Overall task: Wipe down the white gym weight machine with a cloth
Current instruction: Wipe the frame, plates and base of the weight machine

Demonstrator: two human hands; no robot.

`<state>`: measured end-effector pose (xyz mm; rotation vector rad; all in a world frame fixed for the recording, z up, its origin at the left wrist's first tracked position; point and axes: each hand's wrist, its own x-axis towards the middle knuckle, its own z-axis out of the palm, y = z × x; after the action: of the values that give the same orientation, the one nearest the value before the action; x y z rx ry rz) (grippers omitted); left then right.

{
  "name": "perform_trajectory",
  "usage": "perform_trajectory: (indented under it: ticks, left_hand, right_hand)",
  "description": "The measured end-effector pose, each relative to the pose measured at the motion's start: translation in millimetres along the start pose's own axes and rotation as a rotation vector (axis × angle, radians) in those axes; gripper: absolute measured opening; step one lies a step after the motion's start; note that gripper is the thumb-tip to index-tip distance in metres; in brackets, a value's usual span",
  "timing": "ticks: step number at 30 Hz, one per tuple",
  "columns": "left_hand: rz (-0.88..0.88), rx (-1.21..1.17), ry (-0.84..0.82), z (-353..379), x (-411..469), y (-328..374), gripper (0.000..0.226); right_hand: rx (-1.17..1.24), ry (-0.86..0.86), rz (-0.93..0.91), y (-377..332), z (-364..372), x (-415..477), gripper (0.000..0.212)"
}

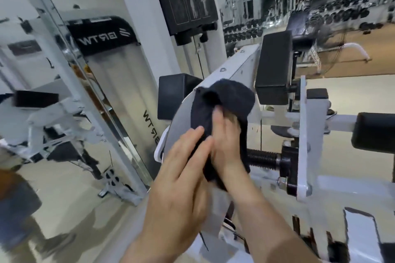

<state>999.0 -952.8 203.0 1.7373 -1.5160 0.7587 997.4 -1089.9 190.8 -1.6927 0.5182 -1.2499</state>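
**Gym floor, mid-wipe: cloth on the machine's curved plate**

Gym mirror (64, 70) fills the left side, doubling the white machine (136, 28), whose tower carries a lateral-raise placard. Right of the tower, a curved white plate (181, 117) sweeps down toward the camera, and the work is on it.

The left hand (181, 177) lies with fingers fairly straight. Its tips press the near edge of the cloth (230, 96) and rest against the other hand. The dark cloth is bunched on the plate's upper rim, folding over and around the right hand (226, 134). That hand seems to grip it from inside the bundle, though blur hides the fingertips.

The step in hand looks like rubbing this plate, with both hands bearing on the cloth. Much of the frame to the right appears not yet reached. The next move probably calls for sliding the cloth along the rim while keeping it flat against the metal. After that it would be regathered for the narrower parts. Just right of the hands sit a black threaded bolt (263, 158) and a black pad (273, 70). Dumbbell racks (342, 10) line the far wall.
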Motion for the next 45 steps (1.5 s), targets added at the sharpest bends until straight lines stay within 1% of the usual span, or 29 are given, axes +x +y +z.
perform_trajectory:
  ticks: [1, 2, 3, 6, 8, 9, 10, 11, 13, 14, 15, 16, 17, 19, 20, 21, 22, 23, 25, 27, 29, 31, 32, 34, 36, 39, 42, 44, 45]
  left_hand:
    - [-0.023, 0.009, -0.047, -0.1, 1.4, 0.8, 0.047]
    - [-0.045, 0.014, -0.08, 0.1, 3.9, 1.8, 0.046]
    - [-0.068, 0.015, -0.089, 0.0, 7.6, 3.1, 0.045]
    - [-0.096, 0.038, -0.02, 1.7, 21.7, 6.6, 0.04]
    - [-0.044, 0.154, -0.023, 5.9, 28.2, 7.9, 0.039]
    - [-0.009, 0.245, -0.051, 8.6, 29.4, 7.7, 0.039]
    - [0.026, 0.336, -0.089, 11.6, 29.1, 6.9, 0.038]
    - [0.061, 0.419, -0.123, 14.4, 26.8, 6.0, 0.035]
    - [0.11, 0.532, -0.15, 18.2, 19.9, 4.3, 0.027]
    - [0.11, 0.55, -0.142, 18.2, 16.9, 4.0, 0.027]
    - [0.093, 0.533, -0.124, 17.4, 14.8, 3.9, 0.032]
    - [0.064, 0.485, -0.106, 16.6, 14.1, 4.0, 0.041]
    - [0.031, 0.413, -0.089, 15.2, 14.3, 4.2, 0.049]
    - [-0.05, 0.244, -0.063, 11.4, 15.3, 3.4, 0.055]
    - [-0.099, 0.155, -0.055, 9.7, 15.8, 2.1, 0.054]
    - [-0.139, 0.067, -0.049, 9.1, 16.1, 0.9, 0.053]
    - [-0.166, -0.009, -0.051, 9.7, 15.5, -0.3, 0.053]
    - [-0.179, -0.073, -0.055, 10.9, 13.9, -1.1, 0.053]
    - [-0.18, -0.126, -0.033, 12.3, 11.9, -2.4, 0.053]
    - [-0.142, -0.047, -0.011, 12.3, 10.1, -4.8, 0.051]
    - [-0.085, 0.091, 0.02, 9.9, 8.4, -8.7, 0.048]
    - [-0.067, 0.174, 0.038, 9.3, 10.0, -12.8, 0.048]
    - [-0.081, 0.166, 0.041, 9.8, 11.3, -14.2, 0.049]
    - [-0.14, 0.072, 0.053, 11.5, 12.6, -14.3, 0.051]
    - [-0.205, -0.019, 0.085, 13.3, 11.7, -13.8, 0.053]
    - [-0.238, -0.147, 0.174, 11.7, 10.7, -17.0, 0.054]
    - [-0.326, -0.446, 0.191, 9.5, 5.4, -23.9, 0.052]
    - [-0.428, -0.589, 0.172, 5.7, 2.1, -25.5, 0.049]
    - [-0.452, -0.604, 0.159, 4.6, 0.7, -25.6, 0.047]
  right_hand:
    - [0.067, 0.061, 0.04, -5.8, -3.5, 24.4, 0.049]
    - [0.13, 0.108, 0.035, -8.4, -5.9, 41.0, 0.042]
    - [0.149, 0.129, -0.012, -10.0, -6.9, 45.0, 0.04]
    - [0.093, 0.01, -0.102, 3.7, -9.2, -7.1, 0.043]
    - [-0.031, -0.031, -0.136, 17.5, -27.5, -54.4, 0.039]
    - [-0.142, -0.055, -0.156, 21.8, -41.3, -69.9, 0.036]
    - [-0.259, -0.124, -0.112, 20.8, -56.6, -75.1, 0.033]
    - [-0.363, -0.245, -0.028, 12.9, -71.0, -73.4, 0.028]
    - [-0.475, -0.555, 0.059, 0.1, -90.2, -58.9, 0.027]
    - [-0.462, -0.569, 0.01, -6.9, -94.0, -48.2, 0.027]
    - [-0.409, -0.492, -0.069, -15.2, -94.3, -35.0, 0.026]
    - [-0.304, -0.345, -0.126, -24.6, -91.6, -20.0, 0.023]
    - [-0.138, -0.188, -0.149, -32.3, -85.6, -6.4, 0.02]
    - [0.199, 0.073, -0.152, -40.7, -62.6, 12.6, 0.029]
    - [0.272, 0.167, -0.181, -41.4, -49.2, 16.2, 0.026]
    - [0.254, 0.217, -0.228, -37.5, -33.4, 14.0, 0.017]
    - [0.213, 0.217, -0.251, -30.4, -19.0, 6.1, 0.02]
    - [0.174, 0.191, -0.259, -20.9, -7.6, -6.6, 0.031]
    - [0.122, 0.122, -0.279, -4.5, 2.8, -34.1, 0.044]
    - [0.021, 0.102, -0.42, 9.2, 0.1, -51.9, 0.045]
    - [-0.097, 0.087, -0.547, 14.0, -6.9, -43.4, 0.044]
    - [-0.14, 0.129, -0.565, -1.4, -12.8, -3.7, 0.04]
    - [-0.129, 0.136, -0.504, -13.1, -15.0, 20.9, 0.036]
    - [-0.069, 0.122, -0.384, -33.1, -21.8, 62.2, 0.03]
    - [-0.031, 0.093, -0.368, -33.1, -22.6, 65.3, 0.027]
    - [-0.067, 0.073, -0.548, -23.1, -14.6, 8.2, 0.026]
    - [-0.193, 0.042, -0.775, -16.5, -4.3, -38.9, 0.028]
    - [-0.223, -0.041, -0.896, -17.0, -11.4, -33.5, 0.025]
    - [-0.211, -0.07, -0.889, -19.1, -15.2, -20.5, 0.03]
